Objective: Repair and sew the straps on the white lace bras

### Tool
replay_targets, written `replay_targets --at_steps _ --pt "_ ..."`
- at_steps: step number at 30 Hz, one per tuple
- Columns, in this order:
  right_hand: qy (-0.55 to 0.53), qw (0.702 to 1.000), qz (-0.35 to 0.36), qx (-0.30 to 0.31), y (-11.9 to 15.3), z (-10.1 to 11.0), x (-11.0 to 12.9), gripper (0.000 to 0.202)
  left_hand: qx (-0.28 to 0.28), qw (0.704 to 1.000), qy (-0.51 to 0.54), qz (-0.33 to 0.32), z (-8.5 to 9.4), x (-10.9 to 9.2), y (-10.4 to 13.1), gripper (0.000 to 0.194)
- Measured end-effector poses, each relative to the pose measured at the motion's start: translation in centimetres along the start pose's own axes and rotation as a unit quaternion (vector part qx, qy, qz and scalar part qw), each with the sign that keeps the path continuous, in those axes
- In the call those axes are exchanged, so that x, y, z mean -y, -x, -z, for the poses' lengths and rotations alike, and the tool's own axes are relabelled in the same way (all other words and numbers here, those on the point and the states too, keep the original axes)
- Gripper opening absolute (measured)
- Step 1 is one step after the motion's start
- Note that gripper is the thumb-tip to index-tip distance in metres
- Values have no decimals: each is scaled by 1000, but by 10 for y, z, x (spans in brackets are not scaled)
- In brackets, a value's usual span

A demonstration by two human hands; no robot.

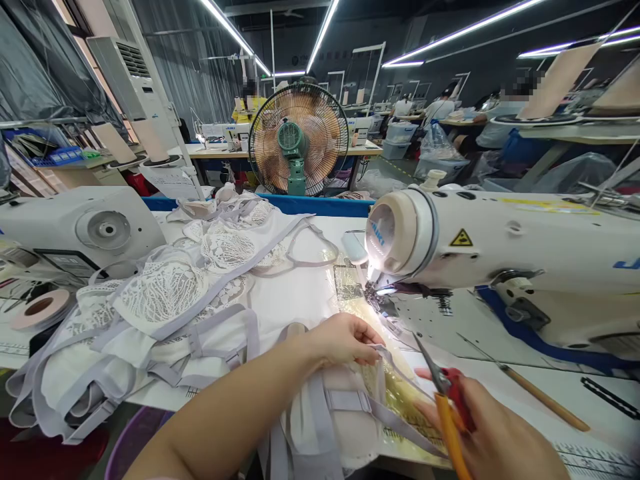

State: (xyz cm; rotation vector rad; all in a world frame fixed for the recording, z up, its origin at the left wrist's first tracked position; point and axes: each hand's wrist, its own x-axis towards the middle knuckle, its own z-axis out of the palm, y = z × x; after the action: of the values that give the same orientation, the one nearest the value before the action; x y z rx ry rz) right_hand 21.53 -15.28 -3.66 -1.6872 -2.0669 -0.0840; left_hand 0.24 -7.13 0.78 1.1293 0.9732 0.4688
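Observation:
My left hand [345,339] pinches the pale grey edge of a white bra [345,413] near the front of the sewing table. The bra's grey straps hang over the table edge, and one carries a slider [349,401]. In my right hand [505,430] is a pair of scissors [441,381] with one red and one orange handle, the blades pointing up and away from me. Fingers of the right hand also reach toward the grey strap; whether they grip it is hidden. Beyond both hands stands a white sewing machine [490,227], its lamp lighting the needle area.
Several white lace bras [170,293] lie heaped on the left. Behind them is another sewing machine [75,223], with a tape roll [43,310] nearby. A wooden-handled awl [545,397] and black tweezers [610,398] lie at right. A large fan [299,140] stands ahead.

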Motion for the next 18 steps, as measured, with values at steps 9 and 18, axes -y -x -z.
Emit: replay_targets --at_steps 9,18 --pt "-21 999 18 19 -29 0 -1 23 50 993 -106 -9 0 -2 6 10" --pt "-132 990 34 40 -28 24 -5 20 17 997 -78 5 1 -2 5 7"
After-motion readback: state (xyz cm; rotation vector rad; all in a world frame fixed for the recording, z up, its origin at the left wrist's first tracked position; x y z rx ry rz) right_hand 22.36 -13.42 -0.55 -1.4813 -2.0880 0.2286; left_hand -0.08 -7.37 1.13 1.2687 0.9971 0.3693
